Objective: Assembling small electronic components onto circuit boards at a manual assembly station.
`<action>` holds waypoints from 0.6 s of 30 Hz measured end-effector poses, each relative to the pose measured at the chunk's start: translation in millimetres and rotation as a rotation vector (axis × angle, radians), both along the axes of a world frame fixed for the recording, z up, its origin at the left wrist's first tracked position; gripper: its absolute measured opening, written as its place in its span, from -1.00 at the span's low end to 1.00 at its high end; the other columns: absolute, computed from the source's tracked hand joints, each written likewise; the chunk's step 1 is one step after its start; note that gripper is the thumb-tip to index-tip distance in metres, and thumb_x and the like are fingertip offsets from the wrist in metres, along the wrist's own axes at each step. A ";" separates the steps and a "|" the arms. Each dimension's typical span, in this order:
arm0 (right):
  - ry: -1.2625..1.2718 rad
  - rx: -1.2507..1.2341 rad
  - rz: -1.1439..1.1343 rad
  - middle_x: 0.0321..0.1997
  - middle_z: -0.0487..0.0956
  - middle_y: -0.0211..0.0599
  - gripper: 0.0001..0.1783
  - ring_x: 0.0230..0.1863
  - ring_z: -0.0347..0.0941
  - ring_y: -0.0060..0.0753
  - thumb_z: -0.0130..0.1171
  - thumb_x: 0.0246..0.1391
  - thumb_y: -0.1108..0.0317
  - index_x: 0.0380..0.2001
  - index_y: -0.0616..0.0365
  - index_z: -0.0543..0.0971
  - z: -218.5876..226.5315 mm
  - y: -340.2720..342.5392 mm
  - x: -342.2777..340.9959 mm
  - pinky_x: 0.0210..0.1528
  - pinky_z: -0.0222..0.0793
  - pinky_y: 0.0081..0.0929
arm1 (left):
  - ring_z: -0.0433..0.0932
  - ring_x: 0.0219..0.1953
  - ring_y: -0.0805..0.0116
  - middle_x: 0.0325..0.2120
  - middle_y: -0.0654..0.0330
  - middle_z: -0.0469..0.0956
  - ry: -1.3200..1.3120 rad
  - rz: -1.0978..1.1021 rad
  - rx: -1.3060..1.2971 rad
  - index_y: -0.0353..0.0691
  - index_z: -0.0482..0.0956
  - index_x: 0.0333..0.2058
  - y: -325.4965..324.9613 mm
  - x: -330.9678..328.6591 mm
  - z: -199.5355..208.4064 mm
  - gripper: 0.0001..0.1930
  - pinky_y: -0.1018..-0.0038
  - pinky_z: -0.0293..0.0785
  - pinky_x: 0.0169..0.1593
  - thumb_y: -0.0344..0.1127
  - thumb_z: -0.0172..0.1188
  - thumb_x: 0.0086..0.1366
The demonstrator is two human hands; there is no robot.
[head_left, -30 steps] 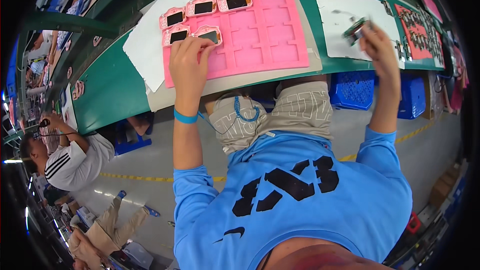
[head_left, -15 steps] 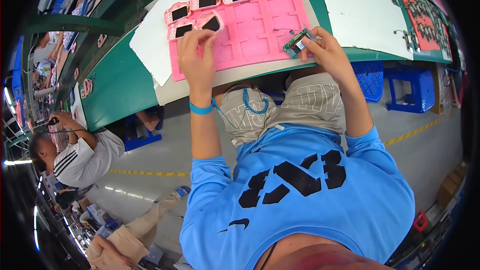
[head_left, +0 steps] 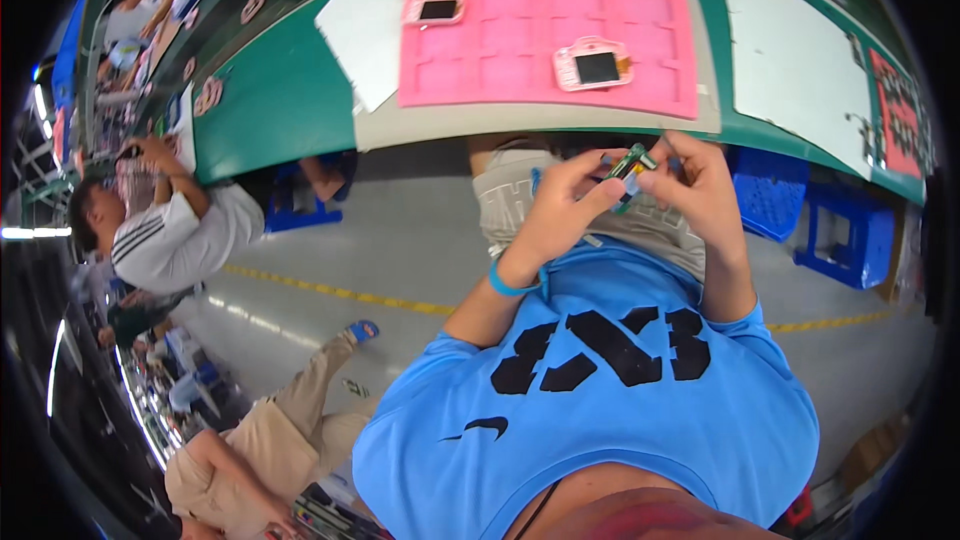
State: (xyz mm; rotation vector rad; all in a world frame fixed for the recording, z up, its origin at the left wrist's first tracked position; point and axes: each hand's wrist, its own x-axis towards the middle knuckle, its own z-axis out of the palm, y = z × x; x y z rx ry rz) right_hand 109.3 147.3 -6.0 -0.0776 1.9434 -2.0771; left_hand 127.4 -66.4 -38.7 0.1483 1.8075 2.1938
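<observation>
A small green circuit board [head_left: 632, 162] is held above my lap, just off the table's front edge. My left hand [head_left: 562, 208], with a blue band at its wrist, pinches the board's left side. On its other side, my right hand [head_left: 703, 192] grips it between thumb and fingers. Beyond my hands lies a pink foam tray [head_left: 470, 90] with recesses. One pink casing with a dark screen [head_left: 597, 67] sits at the tray's front right. Several similar casings, among them a pink casing [head_left: 436, 8], line its far left part.
White sheets [head_left: 800, 50] lie on the green table [head_left: 275, 115] at both sides of the tray. A red tray of small parts [head_left: 895, 105] is at the far right. Blue stools [head_left: 845, 235] stand below. Co-workers [head_left: 190, 240] are at the left.
My left hand has let go of a pink casing, which now lies farther right on the tray, and has joined my right hand on the board. Both hands came back over my lap.
</observation>
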 end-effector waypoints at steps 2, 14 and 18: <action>-0.013 0.144 0.105 -0.48 0.56 -0.54 -0.78 -0.54 0.19 -0.76 0.44 0.16 0.50 -0.11 0.20 0.71 1.3 -14.2 4.1 -0.47 0.07 -0.72 | 0.55 -0.33 0.50 -0.21 0.14 0.70 -0.077 0.028 0.070 -0.38 0.68 0.09 -1.0 4.9 -5.8 -0.66 0.62 0.48 -0.25 -0.32 0.32 0.44; -0.089 -0.043 -0.037 -0.47 0.34 -0.60 -0.62 -0.47 0.13 -0.78 0.03 0.47 0.38 0.22 0.19 0.63 -13.2 10.5 -15.0 -0.42 -0.03 -0.77 | 0.41 -0.56 0.60 -0.60 0.30 0.58 -0.213 0.106 -0.201 -0.32 0.72 -0.34 -33.5 -48.7 46.6 -0.81 0.66 0.36 -0.44 -0.32 0.30 0.41; -0.156 -0.141 -0.036 -0.51 0.37 -0.58 -0.63 -0.51 0.14 -0.78 -0.03 0.52 0.34 0.18 0.25 0.63 -18.3 30.3 -20.1 -0.45 -0.02 -0.76 | 0.39 -0.59 0.59 -0.60 0.30 0.56 -0.176 0.105 -0.289 -0.29 0.69 -0.36 -37.0 -83.5 61.8 -0.82 0.66 0.30 -0.48 -0.32 0.27 0.41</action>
